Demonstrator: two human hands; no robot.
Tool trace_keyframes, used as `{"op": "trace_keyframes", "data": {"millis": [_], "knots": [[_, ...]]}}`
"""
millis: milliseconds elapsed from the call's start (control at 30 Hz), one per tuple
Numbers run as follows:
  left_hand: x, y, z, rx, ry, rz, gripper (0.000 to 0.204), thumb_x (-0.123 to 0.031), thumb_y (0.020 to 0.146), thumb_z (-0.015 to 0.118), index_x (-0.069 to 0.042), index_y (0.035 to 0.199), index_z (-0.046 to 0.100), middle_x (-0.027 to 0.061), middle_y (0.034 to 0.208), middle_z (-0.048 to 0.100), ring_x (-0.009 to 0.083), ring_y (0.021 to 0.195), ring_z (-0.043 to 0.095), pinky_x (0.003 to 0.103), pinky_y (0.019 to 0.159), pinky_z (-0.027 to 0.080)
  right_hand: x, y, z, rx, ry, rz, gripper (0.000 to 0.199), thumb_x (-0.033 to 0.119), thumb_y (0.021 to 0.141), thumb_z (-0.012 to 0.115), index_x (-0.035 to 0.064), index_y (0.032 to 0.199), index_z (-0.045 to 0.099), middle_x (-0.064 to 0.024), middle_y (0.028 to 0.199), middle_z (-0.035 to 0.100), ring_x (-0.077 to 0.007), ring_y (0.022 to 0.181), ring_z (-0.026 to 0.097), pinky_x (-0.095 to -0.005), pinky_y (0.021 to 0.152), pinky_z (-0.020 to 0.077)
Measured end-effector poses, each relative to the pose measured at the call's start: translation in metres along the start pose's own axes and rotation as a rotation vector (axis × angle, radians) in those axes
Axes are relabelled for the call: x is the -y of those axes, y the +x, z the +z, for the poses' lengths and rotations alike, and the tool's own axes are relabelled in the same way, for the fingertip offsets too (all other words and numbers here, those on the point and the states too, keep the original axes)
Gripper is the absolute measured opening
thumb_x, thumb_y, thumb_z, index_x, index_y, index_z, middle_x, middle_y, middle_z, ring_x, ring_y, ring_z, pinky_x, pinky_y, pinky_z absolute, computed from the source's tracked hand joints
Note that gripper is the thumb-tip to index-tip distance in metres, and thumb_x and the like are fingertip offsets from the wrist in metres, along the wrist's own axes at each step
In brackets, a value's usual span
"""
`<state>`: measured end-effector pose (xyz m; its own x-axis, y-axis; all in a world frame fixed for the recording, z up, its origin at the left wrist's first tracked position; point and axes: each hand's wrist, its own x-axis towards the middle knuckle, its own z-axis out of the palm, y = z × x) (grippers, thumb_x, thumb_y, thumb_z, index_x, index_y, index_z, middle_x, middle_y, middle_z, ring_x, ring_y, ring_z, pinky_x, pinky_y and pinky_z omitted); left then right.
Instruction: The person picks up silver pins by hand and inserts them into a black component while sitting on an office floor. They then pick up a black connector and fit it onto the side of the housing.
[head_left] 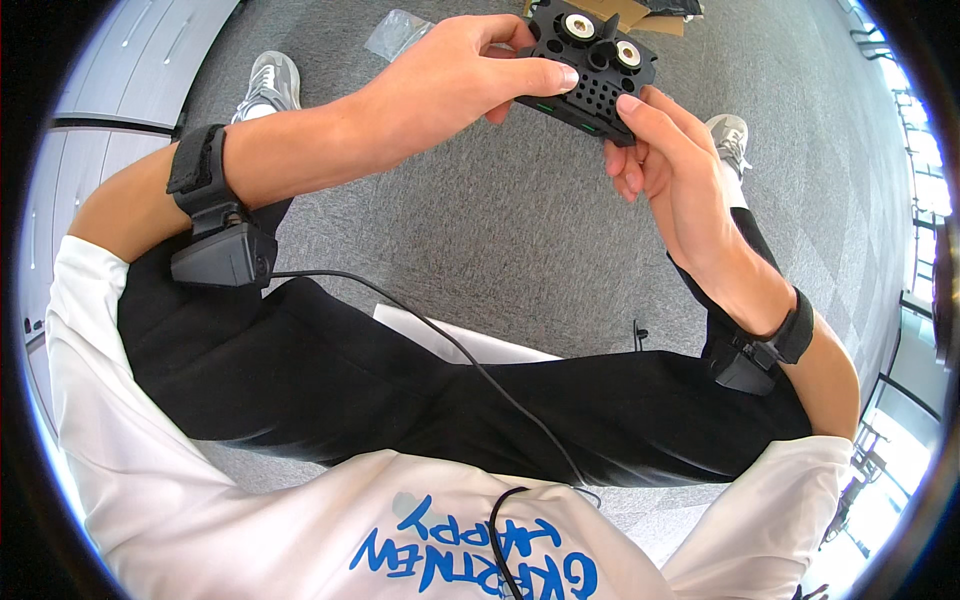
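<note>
A black plastic block [598, 92] is held up at the top of the view, tilted down to the right. Its upper face carries two round metal discs, a grid of small holes and pointed fins. From the left, my left hand [465, 65] grips one end, thumb on the face and the other fingers partly hidden at the edge and behind. My right hand [675, 150] pinches the lower right corner, thumb on top, with some fingers curled below it. Small green spots show along the block's near edge.
A clear plastic bag [398, 36] and brown cardboard [655, 22] lie on the grey carpet [470, 220] beyond my hands. Each forearm wears a black strapped device; a cable [430, 325] runs from the left one across my lap. White cabinets [95, 150] stand at the left.
</note>
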<state>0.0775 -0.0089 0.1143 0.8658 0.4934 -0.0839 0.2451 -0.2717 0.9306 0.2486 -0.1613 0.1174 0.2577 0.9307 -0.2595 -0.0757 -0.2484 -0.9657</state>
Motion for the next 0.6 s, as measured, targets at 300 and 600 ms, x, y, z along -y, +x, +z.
{"op": "trace_keyframes", "data": {"millis": [300,600], "knots": [[-0.0002,-0.0016,0.0003,0.008,-0.065,-0.062,0.041,-0.052,0.094,0.058,-0.010,0.092,0.058,-0.0056,0.067,0.047,0.0019,0.059,0.045,0.018,0.054,0.033,-0.0013,0.0013,-0.0002,-0.014,0.049,0.004,0.033,0.035,0.096,0.058,0.0033,0.088,0.060,-0.0052,0.068,0.058,-0.0078,0.056,0.048,-0.0244,0.056,0.0397],[0.0001,-0.0019,-0.0003,0.016,-0.136,-0.101,0.046,-0.056,0.097,0.049,-0.011,0.091,0.059,-0.0035,0.065,0.049,0.0043,0.058,0.045,0.020,0.055,0.034,-0.0002,0.0010,0.0007,-0.020,0.063,0.030,0.042,0.043,0.098,0.055,0.0022,0.092,0.060,-0.0056,0.069,0.058,-0.0077,0.055,0.048,-0.0242,0.054,0.0406]]}}
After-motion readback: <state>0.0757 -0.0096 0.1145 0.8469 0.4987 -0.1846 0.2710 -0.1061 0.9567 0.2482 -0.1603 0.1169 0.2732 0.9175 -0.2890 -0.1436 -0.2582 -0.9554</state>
